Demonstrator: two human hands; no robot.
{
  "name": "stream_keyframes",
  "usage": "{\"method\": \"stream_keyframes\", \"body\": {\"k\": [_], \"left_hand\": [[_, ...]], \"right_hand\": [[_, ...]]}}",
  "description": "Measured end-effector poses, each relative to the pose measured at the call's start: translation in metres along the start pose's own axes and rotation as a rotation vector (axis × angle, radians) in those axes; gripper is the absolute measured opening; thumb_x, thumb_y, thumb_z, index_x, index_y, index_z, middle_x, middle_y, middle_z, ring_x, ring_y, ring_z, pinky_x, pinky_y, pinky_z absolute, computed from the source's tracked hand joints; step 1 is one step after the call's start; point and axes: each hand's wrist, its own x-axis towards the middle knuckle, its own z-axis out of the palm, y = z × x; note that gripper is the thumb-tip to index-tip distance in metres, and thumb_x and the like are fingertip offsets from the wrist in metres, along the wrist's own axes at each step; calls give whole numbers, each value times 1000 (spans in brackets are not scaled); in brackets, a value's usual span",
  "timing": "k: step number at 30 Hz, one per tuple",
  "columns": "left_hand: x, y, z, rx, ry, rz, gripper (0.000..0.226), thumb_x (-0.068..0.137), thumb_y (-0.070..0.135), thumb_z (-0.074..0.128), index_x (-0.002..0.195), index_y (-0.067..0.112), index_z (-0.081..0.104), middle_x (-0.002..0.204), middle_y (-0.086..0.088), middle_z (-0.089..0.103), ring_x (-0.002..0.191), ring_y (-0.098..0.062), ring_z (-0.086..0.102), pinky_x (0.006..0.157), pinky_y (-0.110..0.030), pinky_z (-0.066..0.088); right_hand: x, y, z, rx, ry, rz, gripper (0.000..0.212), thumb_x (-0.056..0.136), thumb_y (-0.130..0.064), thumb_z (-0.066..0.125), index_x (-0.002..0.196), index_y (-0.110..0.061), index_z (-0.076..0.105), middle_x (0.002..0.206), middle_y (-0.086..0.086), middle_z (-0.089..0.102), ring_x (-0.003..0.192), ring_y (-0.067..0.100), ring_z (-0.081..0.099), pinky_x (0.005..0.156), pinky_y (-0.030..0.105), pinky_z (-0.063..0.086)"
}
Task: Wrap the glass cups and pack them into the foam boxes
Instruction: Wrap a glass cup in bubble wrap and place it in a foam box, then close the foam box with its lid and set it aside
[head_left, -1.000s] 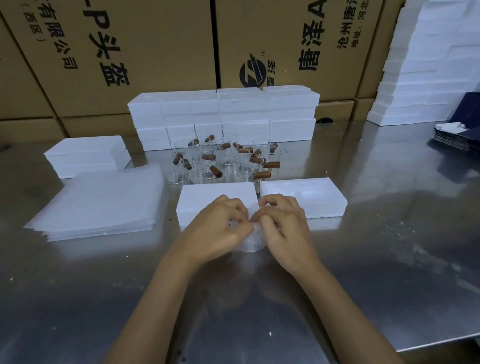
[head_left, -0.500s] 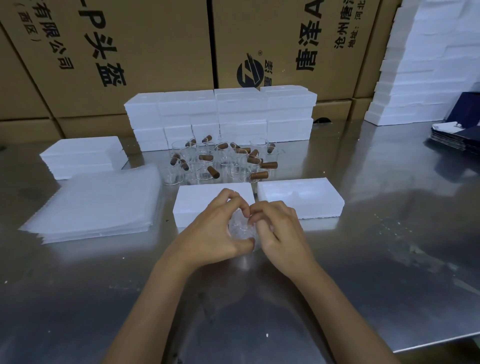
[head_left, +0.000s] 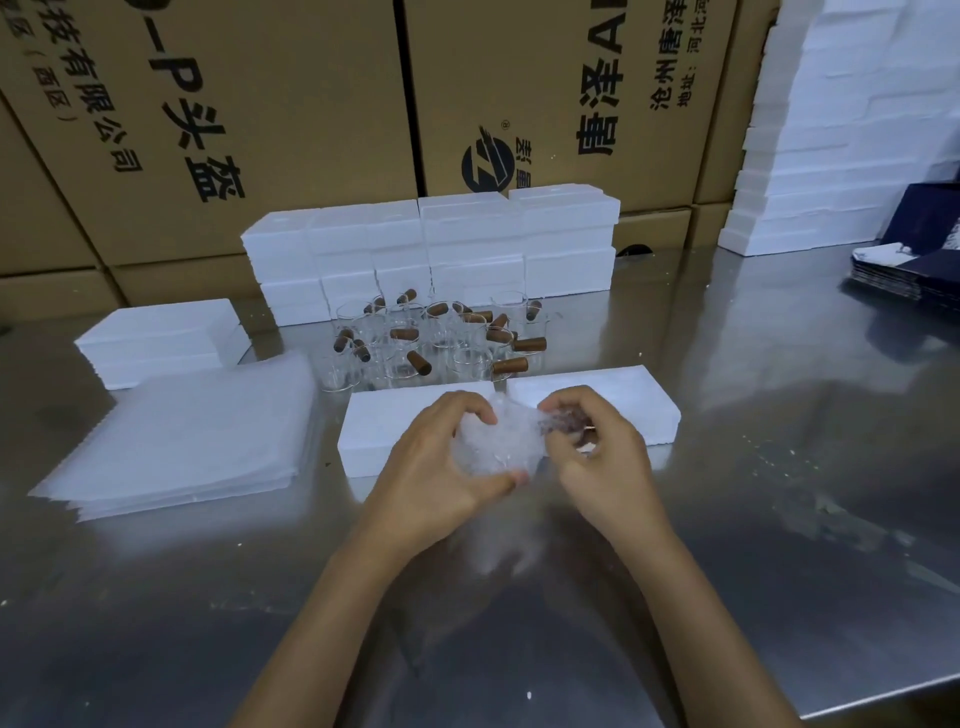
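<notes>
Wrapping step. Left hand (head_left: 441, 467) fingers cup the bubble-wrapped glass cup (head_left: 498, 447) above the worktop (head_left: 727, 519); right hand (head_left: 597, 457) pinches the wrap's end. Next, probably: tuck it, seat bundle in foam box (head_left: 623, 400).

white foam boxes (head_left: 431, 244), brown-handled clear cups (head_left: 441, 343)

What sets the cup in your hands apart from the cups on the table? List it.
The held cup is swathed in wrap, gripped by the left hand and right hand; the loose cups stand bare and untouched on the table. Both have brown handles.
</notes>
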Motion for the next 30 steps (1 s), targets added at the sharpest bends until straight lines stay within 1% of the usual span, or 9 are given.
{"method": "stream_keyframes", "body": {"k": [2,5,7,10,14,18,20,22,30], "left_hand": [[8,12,1,-63,86,-2,60,66,49,84,113,50,47,115,40,46,95,-2,55,69,-25,45],[36,31,4,-82,86,70,76,71,42,85,129,57,39,129,40,45,117,-6,51,88,-28,47],[60,36,13,-75,71,55,83,75,38,85,142,51,38,144,29,45,133,-9,43,102,-31,42],[80,32,39,-100,52,-50,80,77,31,85,147,37,45,152,14,44,141,-12,39,115,-33,34],[81,16,67,-36,68,-78,78,77,31,85,146,28,51,148,7,51,138,-13,44,118,-36,32],[81,11,73,-17,39,-86,79,78,41,82,148,26,48,153,8,47,141,-13,41,113,-24,29],[80,12,75,51,12,-69,78,80,49,78,149,25,48,153,7,48,139,-15,44,113,-29,33],[79,12,76,171,-2,-17,74,85,50,73,148,21,48,151,4,49,139,-19,44,112,-31,32],[74,12,70,536,-91,69,68,98,55,42,156,22,32,162,6,30,149,-12,20,120,-45,14]], "right_hand": [[10,-6,-9,-1,56,-62,28,79,-16,54,98,-33,65,99,-24,64,89,1,60,72,9,45],[33,-2,-25,-55,84,-134,31,81,-21,56,106,-37,65,102,-24,64,87,4,62,75,15,48],[53,8,-34,-72,93,-117,30,84,-18,60,108,-36,66,104,-20,67,85,6,63,74,21,48],[69,31,-35,-104,110,-77,33,86,-9,63,108,-33,68,103,-16,69,85,9,62,74,24,43],[62,60,-29,-288,136,-77,33,85,-11,64,114,-27,69,105,-10,70,87,15,61,90,42,49],[61,61,-29,-449,210,-68,36,84,-19,63,116,-33,67,108,-12,69,97,16,59,95,34,33],[58,60,-30,-498,232,-28,36,84,-22,61,117,-37,66,109,-13,68,102,15,56,96,36,28],[57,61,-30,-502,198,32,37,86,-24,59,119,-39,65,111,-12,67,106,17,56,99,38,31],[54,66,-29,-505,136,75,36,90,-27,58,122,-41,66,111,-17,70,115,17,51,100,37,29]]}}
